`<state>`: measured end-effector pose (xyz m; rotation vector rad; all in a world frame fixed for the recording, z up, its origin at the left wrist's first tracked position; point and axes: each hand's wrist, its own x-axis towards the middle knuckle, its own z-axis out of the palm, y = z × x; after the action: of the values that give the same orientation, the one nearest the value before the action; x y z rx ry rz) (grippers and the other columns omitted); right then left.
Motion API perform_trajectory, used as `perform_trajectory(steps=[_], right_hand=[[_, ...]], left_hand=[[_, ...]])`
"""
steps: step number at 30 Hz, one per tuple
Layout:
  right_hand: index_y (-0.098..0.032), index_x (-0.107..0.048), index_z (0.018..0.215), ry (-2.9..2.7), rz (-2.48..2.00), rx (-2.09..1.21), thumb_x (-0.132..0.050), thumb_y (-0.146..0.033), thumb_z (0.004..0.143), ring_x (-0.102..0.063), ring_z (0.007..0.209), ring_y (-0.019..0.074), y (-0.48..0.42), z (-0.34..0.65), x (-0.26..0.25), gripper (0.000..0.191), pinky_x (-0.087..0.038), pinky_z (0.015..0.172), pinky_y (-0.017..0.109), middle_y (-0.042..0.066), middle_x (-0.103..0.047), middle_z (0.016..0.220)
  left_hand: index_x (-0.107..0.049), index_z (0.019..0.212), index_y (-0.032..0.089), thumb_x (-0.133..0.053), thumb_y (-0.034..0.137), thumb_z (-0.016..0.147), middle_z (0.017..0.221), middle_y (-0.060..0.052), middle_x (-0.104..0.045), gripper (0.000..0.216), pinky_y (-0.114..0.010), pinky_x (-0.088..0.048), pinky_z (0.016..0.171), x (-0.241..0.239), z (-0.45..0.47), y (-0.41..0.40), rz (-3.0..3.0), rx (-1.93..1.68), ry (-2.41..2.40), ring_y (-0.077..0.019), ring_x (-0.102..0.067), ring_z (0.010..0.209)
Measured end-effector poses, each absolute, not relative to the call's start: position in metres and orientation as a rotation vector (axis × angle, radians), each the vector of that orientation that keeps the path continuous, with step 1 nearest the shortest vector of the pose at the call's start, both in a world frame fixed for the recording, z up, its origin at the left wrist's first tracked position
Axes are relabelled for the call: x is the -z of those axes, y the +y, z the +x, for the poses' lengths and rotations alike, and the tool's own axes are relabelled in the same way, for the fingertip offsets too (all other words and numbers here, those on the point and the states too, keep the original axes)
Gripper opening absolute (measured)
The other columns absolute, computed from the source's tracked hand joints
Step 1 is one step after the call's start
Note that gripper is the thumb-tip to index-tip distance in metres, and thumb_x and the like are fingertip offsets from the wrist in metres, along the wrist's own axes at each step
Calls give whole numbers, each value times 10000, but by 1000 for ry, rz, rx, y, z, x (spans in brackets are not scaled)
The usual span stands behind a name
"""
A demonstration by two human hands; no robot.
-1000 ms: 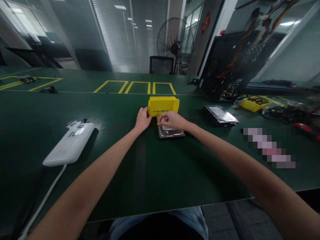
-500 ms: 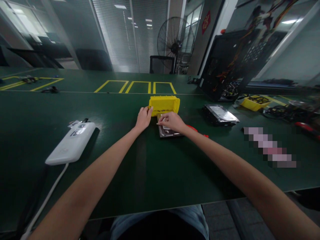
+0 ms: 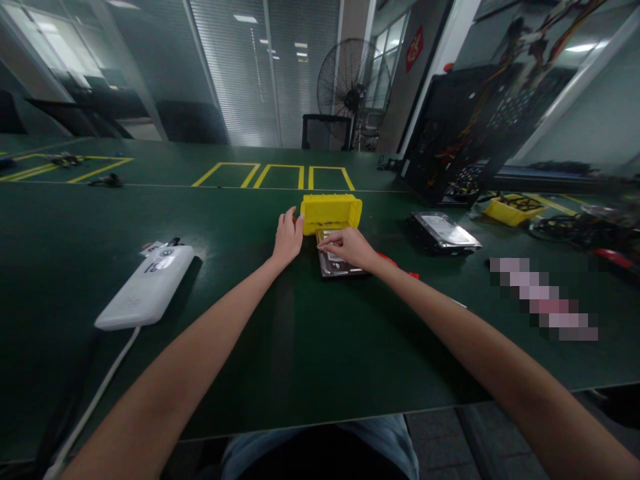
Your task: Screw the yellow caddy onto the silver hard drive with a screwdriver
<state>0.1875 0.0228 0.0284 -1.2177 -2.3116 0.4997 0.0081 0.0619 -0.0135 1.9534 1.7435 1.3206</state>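
Observation:
A yellow plastic bin (image 3: 331, 212) lies with its open side facing me, with small dark bits along its lower inside wall. My left hand (image 3: 289, 237) is beside the bin's left edge, fingers stretched and partly apart; whether it touches the bin I cannot tell. In front of the bin a hard drive (image 3: 336, 268) lies flat on the green table. Over the drive, my right hand (image 3: 353, 247) has thumb and fingers pinched together near its left side. What the pinch holds, if anything, is too small to make out. Behind the right wrist a red-handled object (image 3: 413, 275) partly shows.
A second hard drive (image 3: 444, 233) lies to the right, before an open black computer case (image 3: 455, 133). Farther right are another yellow bin (image 3: 511, 211) and tangled cables (image 3: 563, 227). On the left lies a white device (image 3: 145, 287) with a cable. Yellow tape outlines (image 3: 280, 165) mark the table's far side.
My left hand's fingers have loosened from the bin's left edge and stretched upward. My right hand stays pinched over the drive. The whole view has shifted slightly.

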Motion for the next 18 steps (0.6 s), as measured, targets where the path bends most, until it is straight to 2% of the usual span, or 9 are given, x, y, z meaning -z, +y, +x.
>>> perform_trajectory(steps=[5, 8, 10, 13, 16, 18], right_hand=[[-220, -711, 1046, -2319, -1218, -426, -571, -302, 847, -654, 890, 183, 21, 190, -25, 257, -493, 782, 314, 48, -724, 989], [-214, -698, 1068, -2296, -1179, -408, -566, -279, 850, -652, 923, 174, 19, 191, -24, 264, -486, 790, 296, 50, -711, 1038], [-218, -705, 1044, -2310, -1152, -408, -570, -269, 846, -655, 874, 161, 17, 192, -24, 245, -480, 743, 275, 38, -720, 991], [-207, -708, 1023, -2315, -1114, -412, -556, -275, 854, -647, 769, 136, 15, 193, -24, 237, -462, 688, 254, 32, -723, 903], [-178, -686, 1064, -2298, -1136, -431, -546, -290, 860, -618, 641, 121, 15, 195, -23, 272, -449, 644, 255, 32, -715, 785], [-173, -674, 1086, -2294, -1149, -459, -546, -303, 861, -618, 632, 119, 16, 195, -22, 289, -452, 645, 255, 32, -715, 786]], left_hand=[[-366, 1321, 177, -361, 349, 953, 1105, -129, -508, 406, -375, -397, 915, 12, 6, 59, 1931, -1393, 1912, -255, -466, 1088], [-378, 1302, 207, -365, 323, 946, 1146, -123, -492, 374, -393, -378, 906, 8, 7, 48, 1937, -1390, 1975, -273, -440, 1105], [-411, 1259, 224, -386, 290, 934, 1156, -105, -503, 333, -391, -364, 896, 3, 7, 34, 2045, -1315, 1948, -272, -440, 1102], [-482, 1131, 224, -404, 275, 927, 1057, -59, -580, 225, -394, -309, 928, -6, 3, 8, 2298, -1084, 1773, -236, -488, 1029], [-530, 1058, 225, -465, 347, 906, 1028, -52, -608, 205, -400, -286, 925, -11, -10, -17, 2343, -946, 1788, -240, -496, 1009], [-589, 1010, 250, -508, 387, 885, 1036, -45, -626, 202, -418, -263, 940, -12, -22, -30, 2484, -748, 1670, -248, -494, 1034]])
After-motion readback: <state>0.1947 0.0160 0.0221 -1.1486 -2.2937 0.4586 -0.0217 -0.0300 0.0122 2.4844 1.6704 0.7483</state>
